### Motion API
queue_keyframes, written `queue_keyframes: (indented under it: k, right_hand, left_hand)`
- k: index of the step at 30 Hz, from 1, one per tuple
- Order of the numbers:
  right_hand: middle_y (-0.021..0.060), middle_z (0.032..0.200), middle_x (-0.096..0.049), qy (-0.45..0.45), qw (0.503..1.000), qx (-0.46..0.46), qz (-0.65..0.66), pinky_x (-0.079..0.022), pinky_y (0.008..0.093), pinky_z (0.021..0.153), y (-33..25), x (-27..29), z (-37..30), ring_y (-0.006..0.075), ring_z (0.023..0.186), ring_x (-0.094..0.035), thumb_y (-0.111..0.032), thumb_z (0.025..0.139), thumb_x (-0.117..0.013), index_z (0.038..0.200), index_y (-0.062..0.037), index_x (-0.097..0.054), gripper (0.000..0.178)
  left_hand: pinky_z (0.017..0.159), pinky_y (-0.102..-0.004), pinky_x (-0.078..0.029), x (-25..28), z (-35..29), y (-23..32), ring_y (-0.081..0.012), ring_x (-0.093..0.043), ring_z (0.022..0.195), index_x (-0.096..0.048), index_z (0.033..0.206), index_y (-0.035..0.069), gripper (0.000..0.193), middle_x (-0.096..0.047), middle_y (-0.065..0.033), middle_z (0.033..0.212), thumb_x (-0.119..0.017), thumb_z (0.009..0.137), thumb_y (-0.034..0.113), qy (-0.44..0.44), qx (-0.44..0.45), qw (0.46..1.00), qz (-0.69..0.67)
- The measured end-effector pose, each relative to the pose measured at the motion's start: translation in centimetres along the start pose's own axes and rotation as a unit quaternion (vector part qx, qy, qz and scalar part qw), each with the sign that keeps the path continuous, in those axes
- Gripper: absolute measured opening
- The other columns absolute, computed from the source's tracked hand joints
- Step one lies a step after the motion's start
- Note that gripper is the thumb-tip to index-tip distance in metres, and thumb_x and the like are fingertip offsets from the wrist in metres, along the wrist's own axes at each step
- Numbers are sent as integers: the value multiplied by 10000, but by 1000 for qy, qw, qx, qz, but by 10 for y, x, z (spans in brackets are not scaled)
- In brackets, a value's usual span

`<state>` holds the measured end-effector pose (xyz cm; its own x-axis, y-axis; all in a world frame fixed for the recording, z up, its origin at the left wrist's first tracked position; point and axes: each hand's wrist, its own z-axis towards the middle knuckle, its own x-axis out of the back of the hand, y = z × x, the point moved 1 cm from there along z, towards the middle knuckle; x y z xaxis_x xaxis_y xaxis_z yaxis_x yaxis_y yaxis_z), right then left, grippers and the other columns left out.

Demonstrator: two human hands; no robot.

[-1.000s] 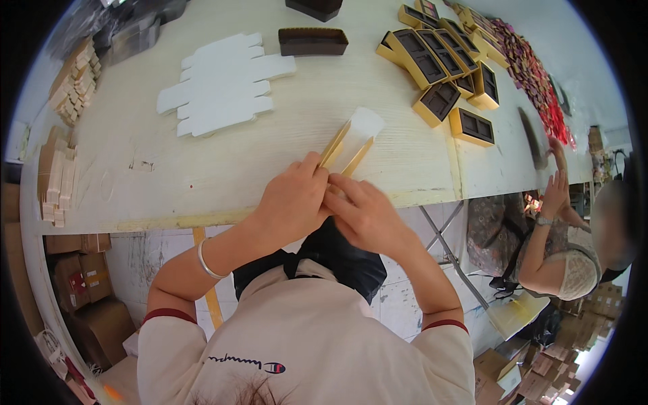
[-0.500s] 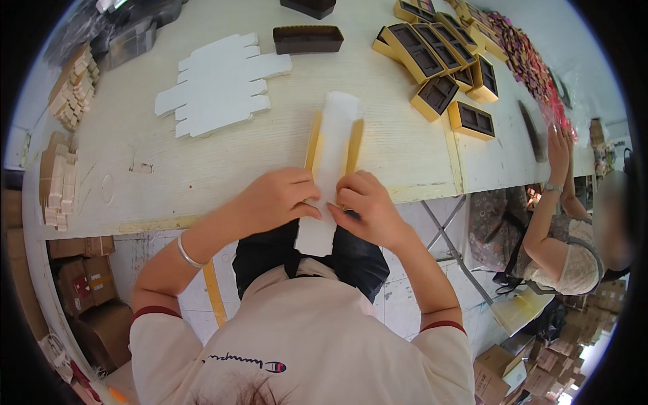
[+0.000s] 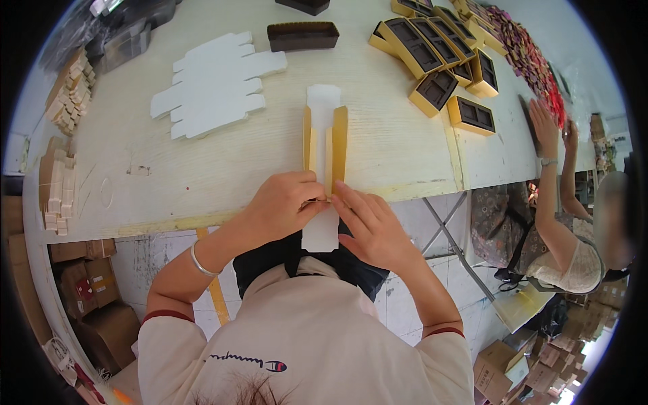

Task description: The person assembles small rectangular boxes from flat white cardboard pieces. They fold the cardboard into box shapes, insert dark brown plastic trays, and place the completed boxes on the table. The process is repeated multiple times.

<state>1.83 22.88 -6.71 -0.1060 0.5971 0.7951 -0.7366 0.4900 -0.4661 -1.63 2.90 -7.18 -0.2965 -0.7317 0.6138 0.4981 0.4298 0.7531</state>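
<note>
A part-folded carton (image 3: 326,96), white inside and gold outside, lies lengthwise over the table's front edge, its near flap above my lap. Its two long side walls stand up. At the near left corner my left hand (image 3: 291,201) is closed, thumb and fingers pinching the carton. My right hand (image 3: 371,223) rests its stretched fingertips against the near end of the right wall, thumb held apart lower down beside the flap. The fingertips of both hands nearly meet over the near fold, which they partly hide.
Flat white carton blanks (image 3: 212,86) are stacked to the left. A dark brown tray (image 3: 303,36) sits beyond them. Several gold boxes with brown inserts (image 3: 471,116) stand at far right, near small wrapped pieces (image 3: 523,50). A co-worker's hands (image 3: 545,128) reach in there.
The carton has shifted slightly left and its side walls stand closer together. My right hand's fingers have straightened from a pinch onto the right wall. The co-worker's hands have moved apart.
</note>
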Motion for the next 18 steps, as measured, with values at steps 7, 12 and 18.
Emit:
queue_keyframes:
  k: [7, 12, 18]
  right_hand:
    - [165, 1097, -563, 118, 968, -90, 202, -493, 332, 693, 20, -20, 5, 285, 848, -586, 69, 770, -663, 980, 35, -615, 218]
    - [145, 1008, -532, 149, 901, -232, 334, -486, 268, 614, 9, -24, 15, 196, 722, -556, 58, 820, -646, 961, 8, -610, 154]
    - [158, 1155, -544, 150, 985, -67, -60, -481, 317, 605, 1, -27, 13, 224, 727, -563, -9, 751, -685, 1072, 1, -614, 329]
  left_hand:
    - [616, -259, -460, 18, 1, 3, -133, -560, 685, -529, 1056, 27, 302, -623, -80, 848, -703, 867, 185, -104, 135, 948, -268]
    - [594, -297, -465, 3, -7, 0, -185, -573, 637, -451, 1129, 47, 328, -592, -101, 914, -655, 896, 154, -23, 124, 975, -183]
    - [633, -265, -470, 5, 0, -6, -138, -560, 714, -413, 1159, 51, 335, -411, -106, 1313, -601, 883, 21, -34, 92, 976, -194]
